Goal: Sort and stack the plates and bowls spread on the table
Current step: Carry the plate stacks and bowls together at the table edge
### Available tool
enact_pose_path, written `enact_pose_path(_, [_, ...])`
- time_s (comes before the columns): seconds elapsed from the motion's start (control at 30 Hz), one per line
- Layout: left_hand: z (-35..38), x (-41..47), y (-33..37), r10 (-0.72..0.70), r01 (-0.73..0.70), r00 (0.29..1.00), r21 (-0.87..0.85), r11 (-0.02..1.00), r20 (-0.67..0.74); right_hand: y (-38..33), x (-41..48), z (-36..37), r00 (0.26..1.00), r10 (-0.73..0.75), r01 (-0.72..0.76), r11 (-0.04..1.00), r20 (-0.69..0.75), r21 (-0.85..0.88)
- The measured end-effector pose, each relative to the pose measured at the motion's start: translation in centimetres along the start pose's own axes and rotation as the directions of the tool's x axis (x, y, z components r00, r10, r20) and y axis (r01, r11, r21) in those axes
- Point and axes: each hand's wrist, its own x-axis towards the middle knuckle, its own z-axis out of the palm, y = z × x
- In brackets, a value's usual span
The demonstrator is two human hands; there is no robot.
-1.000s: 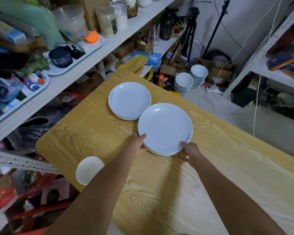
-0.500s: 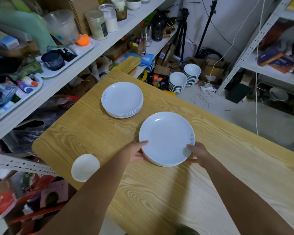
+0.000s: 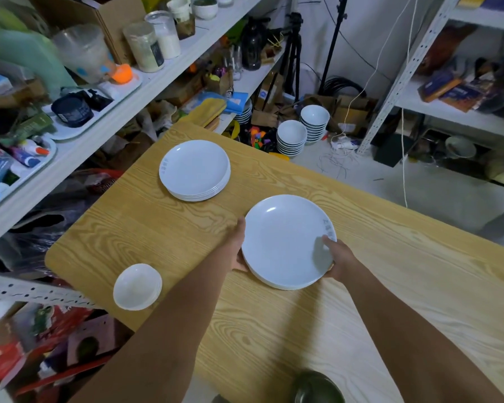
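A stack of large white plates (image 3: 282, 242) is at the middle of the wooden table (image 3: 419, 301). My left hand (image 3: 238, 245) holds its left rim. My right hand (image 3: 336, 261) grips the right rim, thumb over the top plate. The stack looks slightly raised and tilted. A second stack of several white plates (image 3: 195, 170) sits further back to the left. A small stack of white bowls (image 3: 136, 286) rests near the table's left edge.
A dark green bowl (image 3: 317, 388) shows at the bottom edge. Cluttered shelves (image 3: 70, 146) run along the left. Two stacks of white bowls (image 3: 303, 132) stand on the floor beyond the table. A metal rack (image 3: 405, 68) stands at the right.
Both hands have drawn the large plate stack toward me and away from the far stack, which it was touching. My right thumb now lies over the top plate.
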Motion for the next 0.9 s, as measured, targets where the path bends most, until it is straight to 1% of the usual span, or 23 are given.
enact_pose_path(0.07, [1.1,0.0,-0.9,-0.048,0.046,0.999,0.066,0.997,0.019,0.0,0.3,-1.3,1.0,0.022,-0.022,1.0,-0.014,0.006])
enact_pose_path(0.17, [3.1,-0.1,-2.3,-0.073,0.071,0.995,0.03,0.997,0.061,0.3,0.5,-3.7,0.999,0.044,-0.043,0.998,-0.02,0.034])
enact_pose_path(0.27, [5.6,-0.6,-2.9,-0.094,0.09,0.991,0.047,0.995,0.091,1.0,0.4,-6.3,0.998,0.052,-0.051,0.997,-0.021,0.049])
enact_pose_path(0.4, [9.2,-1.4,-5.0,-0.068,0.061,0.994,0.081,0.995,0.089,2.1,-0.2,-10.6,0.998,0.057,-0.055,0.996,-0.025,0.075])
enact_pose_path(0.53, [13.9,-3.4,-8.0,-0.018,0.013,0.997,0.061,0.998,0.079,3.5,-0.7,-16.4,0.999,0.043,-0.042,0.996,-0.015,0.074])
enact_pose_path(0.63, [18.0,-5.6,-10.0,0.053,-0.054,0.999,0.064,0.997,0.012,4.2,-2.4,-20.9,0.999,0.033,-0.032,0.997,-0.014,0.073])
enact_pose_path(0.73, [21.5,-7.2,-12.1,0.1,-0.095,0.995,0.139,0.986,-0.03,4.9,-4.1,-25.2,1.0,-0.004,0.005,0.999,-0.023,0.046])
enact_pose_path(0.8, [23.4,-8.5,-13.8,0.093,-0.089,0.996,0.172,0.981,-0.011,5.5,-5.5,-27.8,0.999,-0.03,0.03,0.999,-0.036,0.017])
enact_pose_path(0.9, [25.5,-9.9,-16.8,0.028,-0.037,0.999,0.211,0.977,0.046,6.6,-7.1,-31.1,0.997,-0.039,0.037,0.999,-0.069,-0.023])
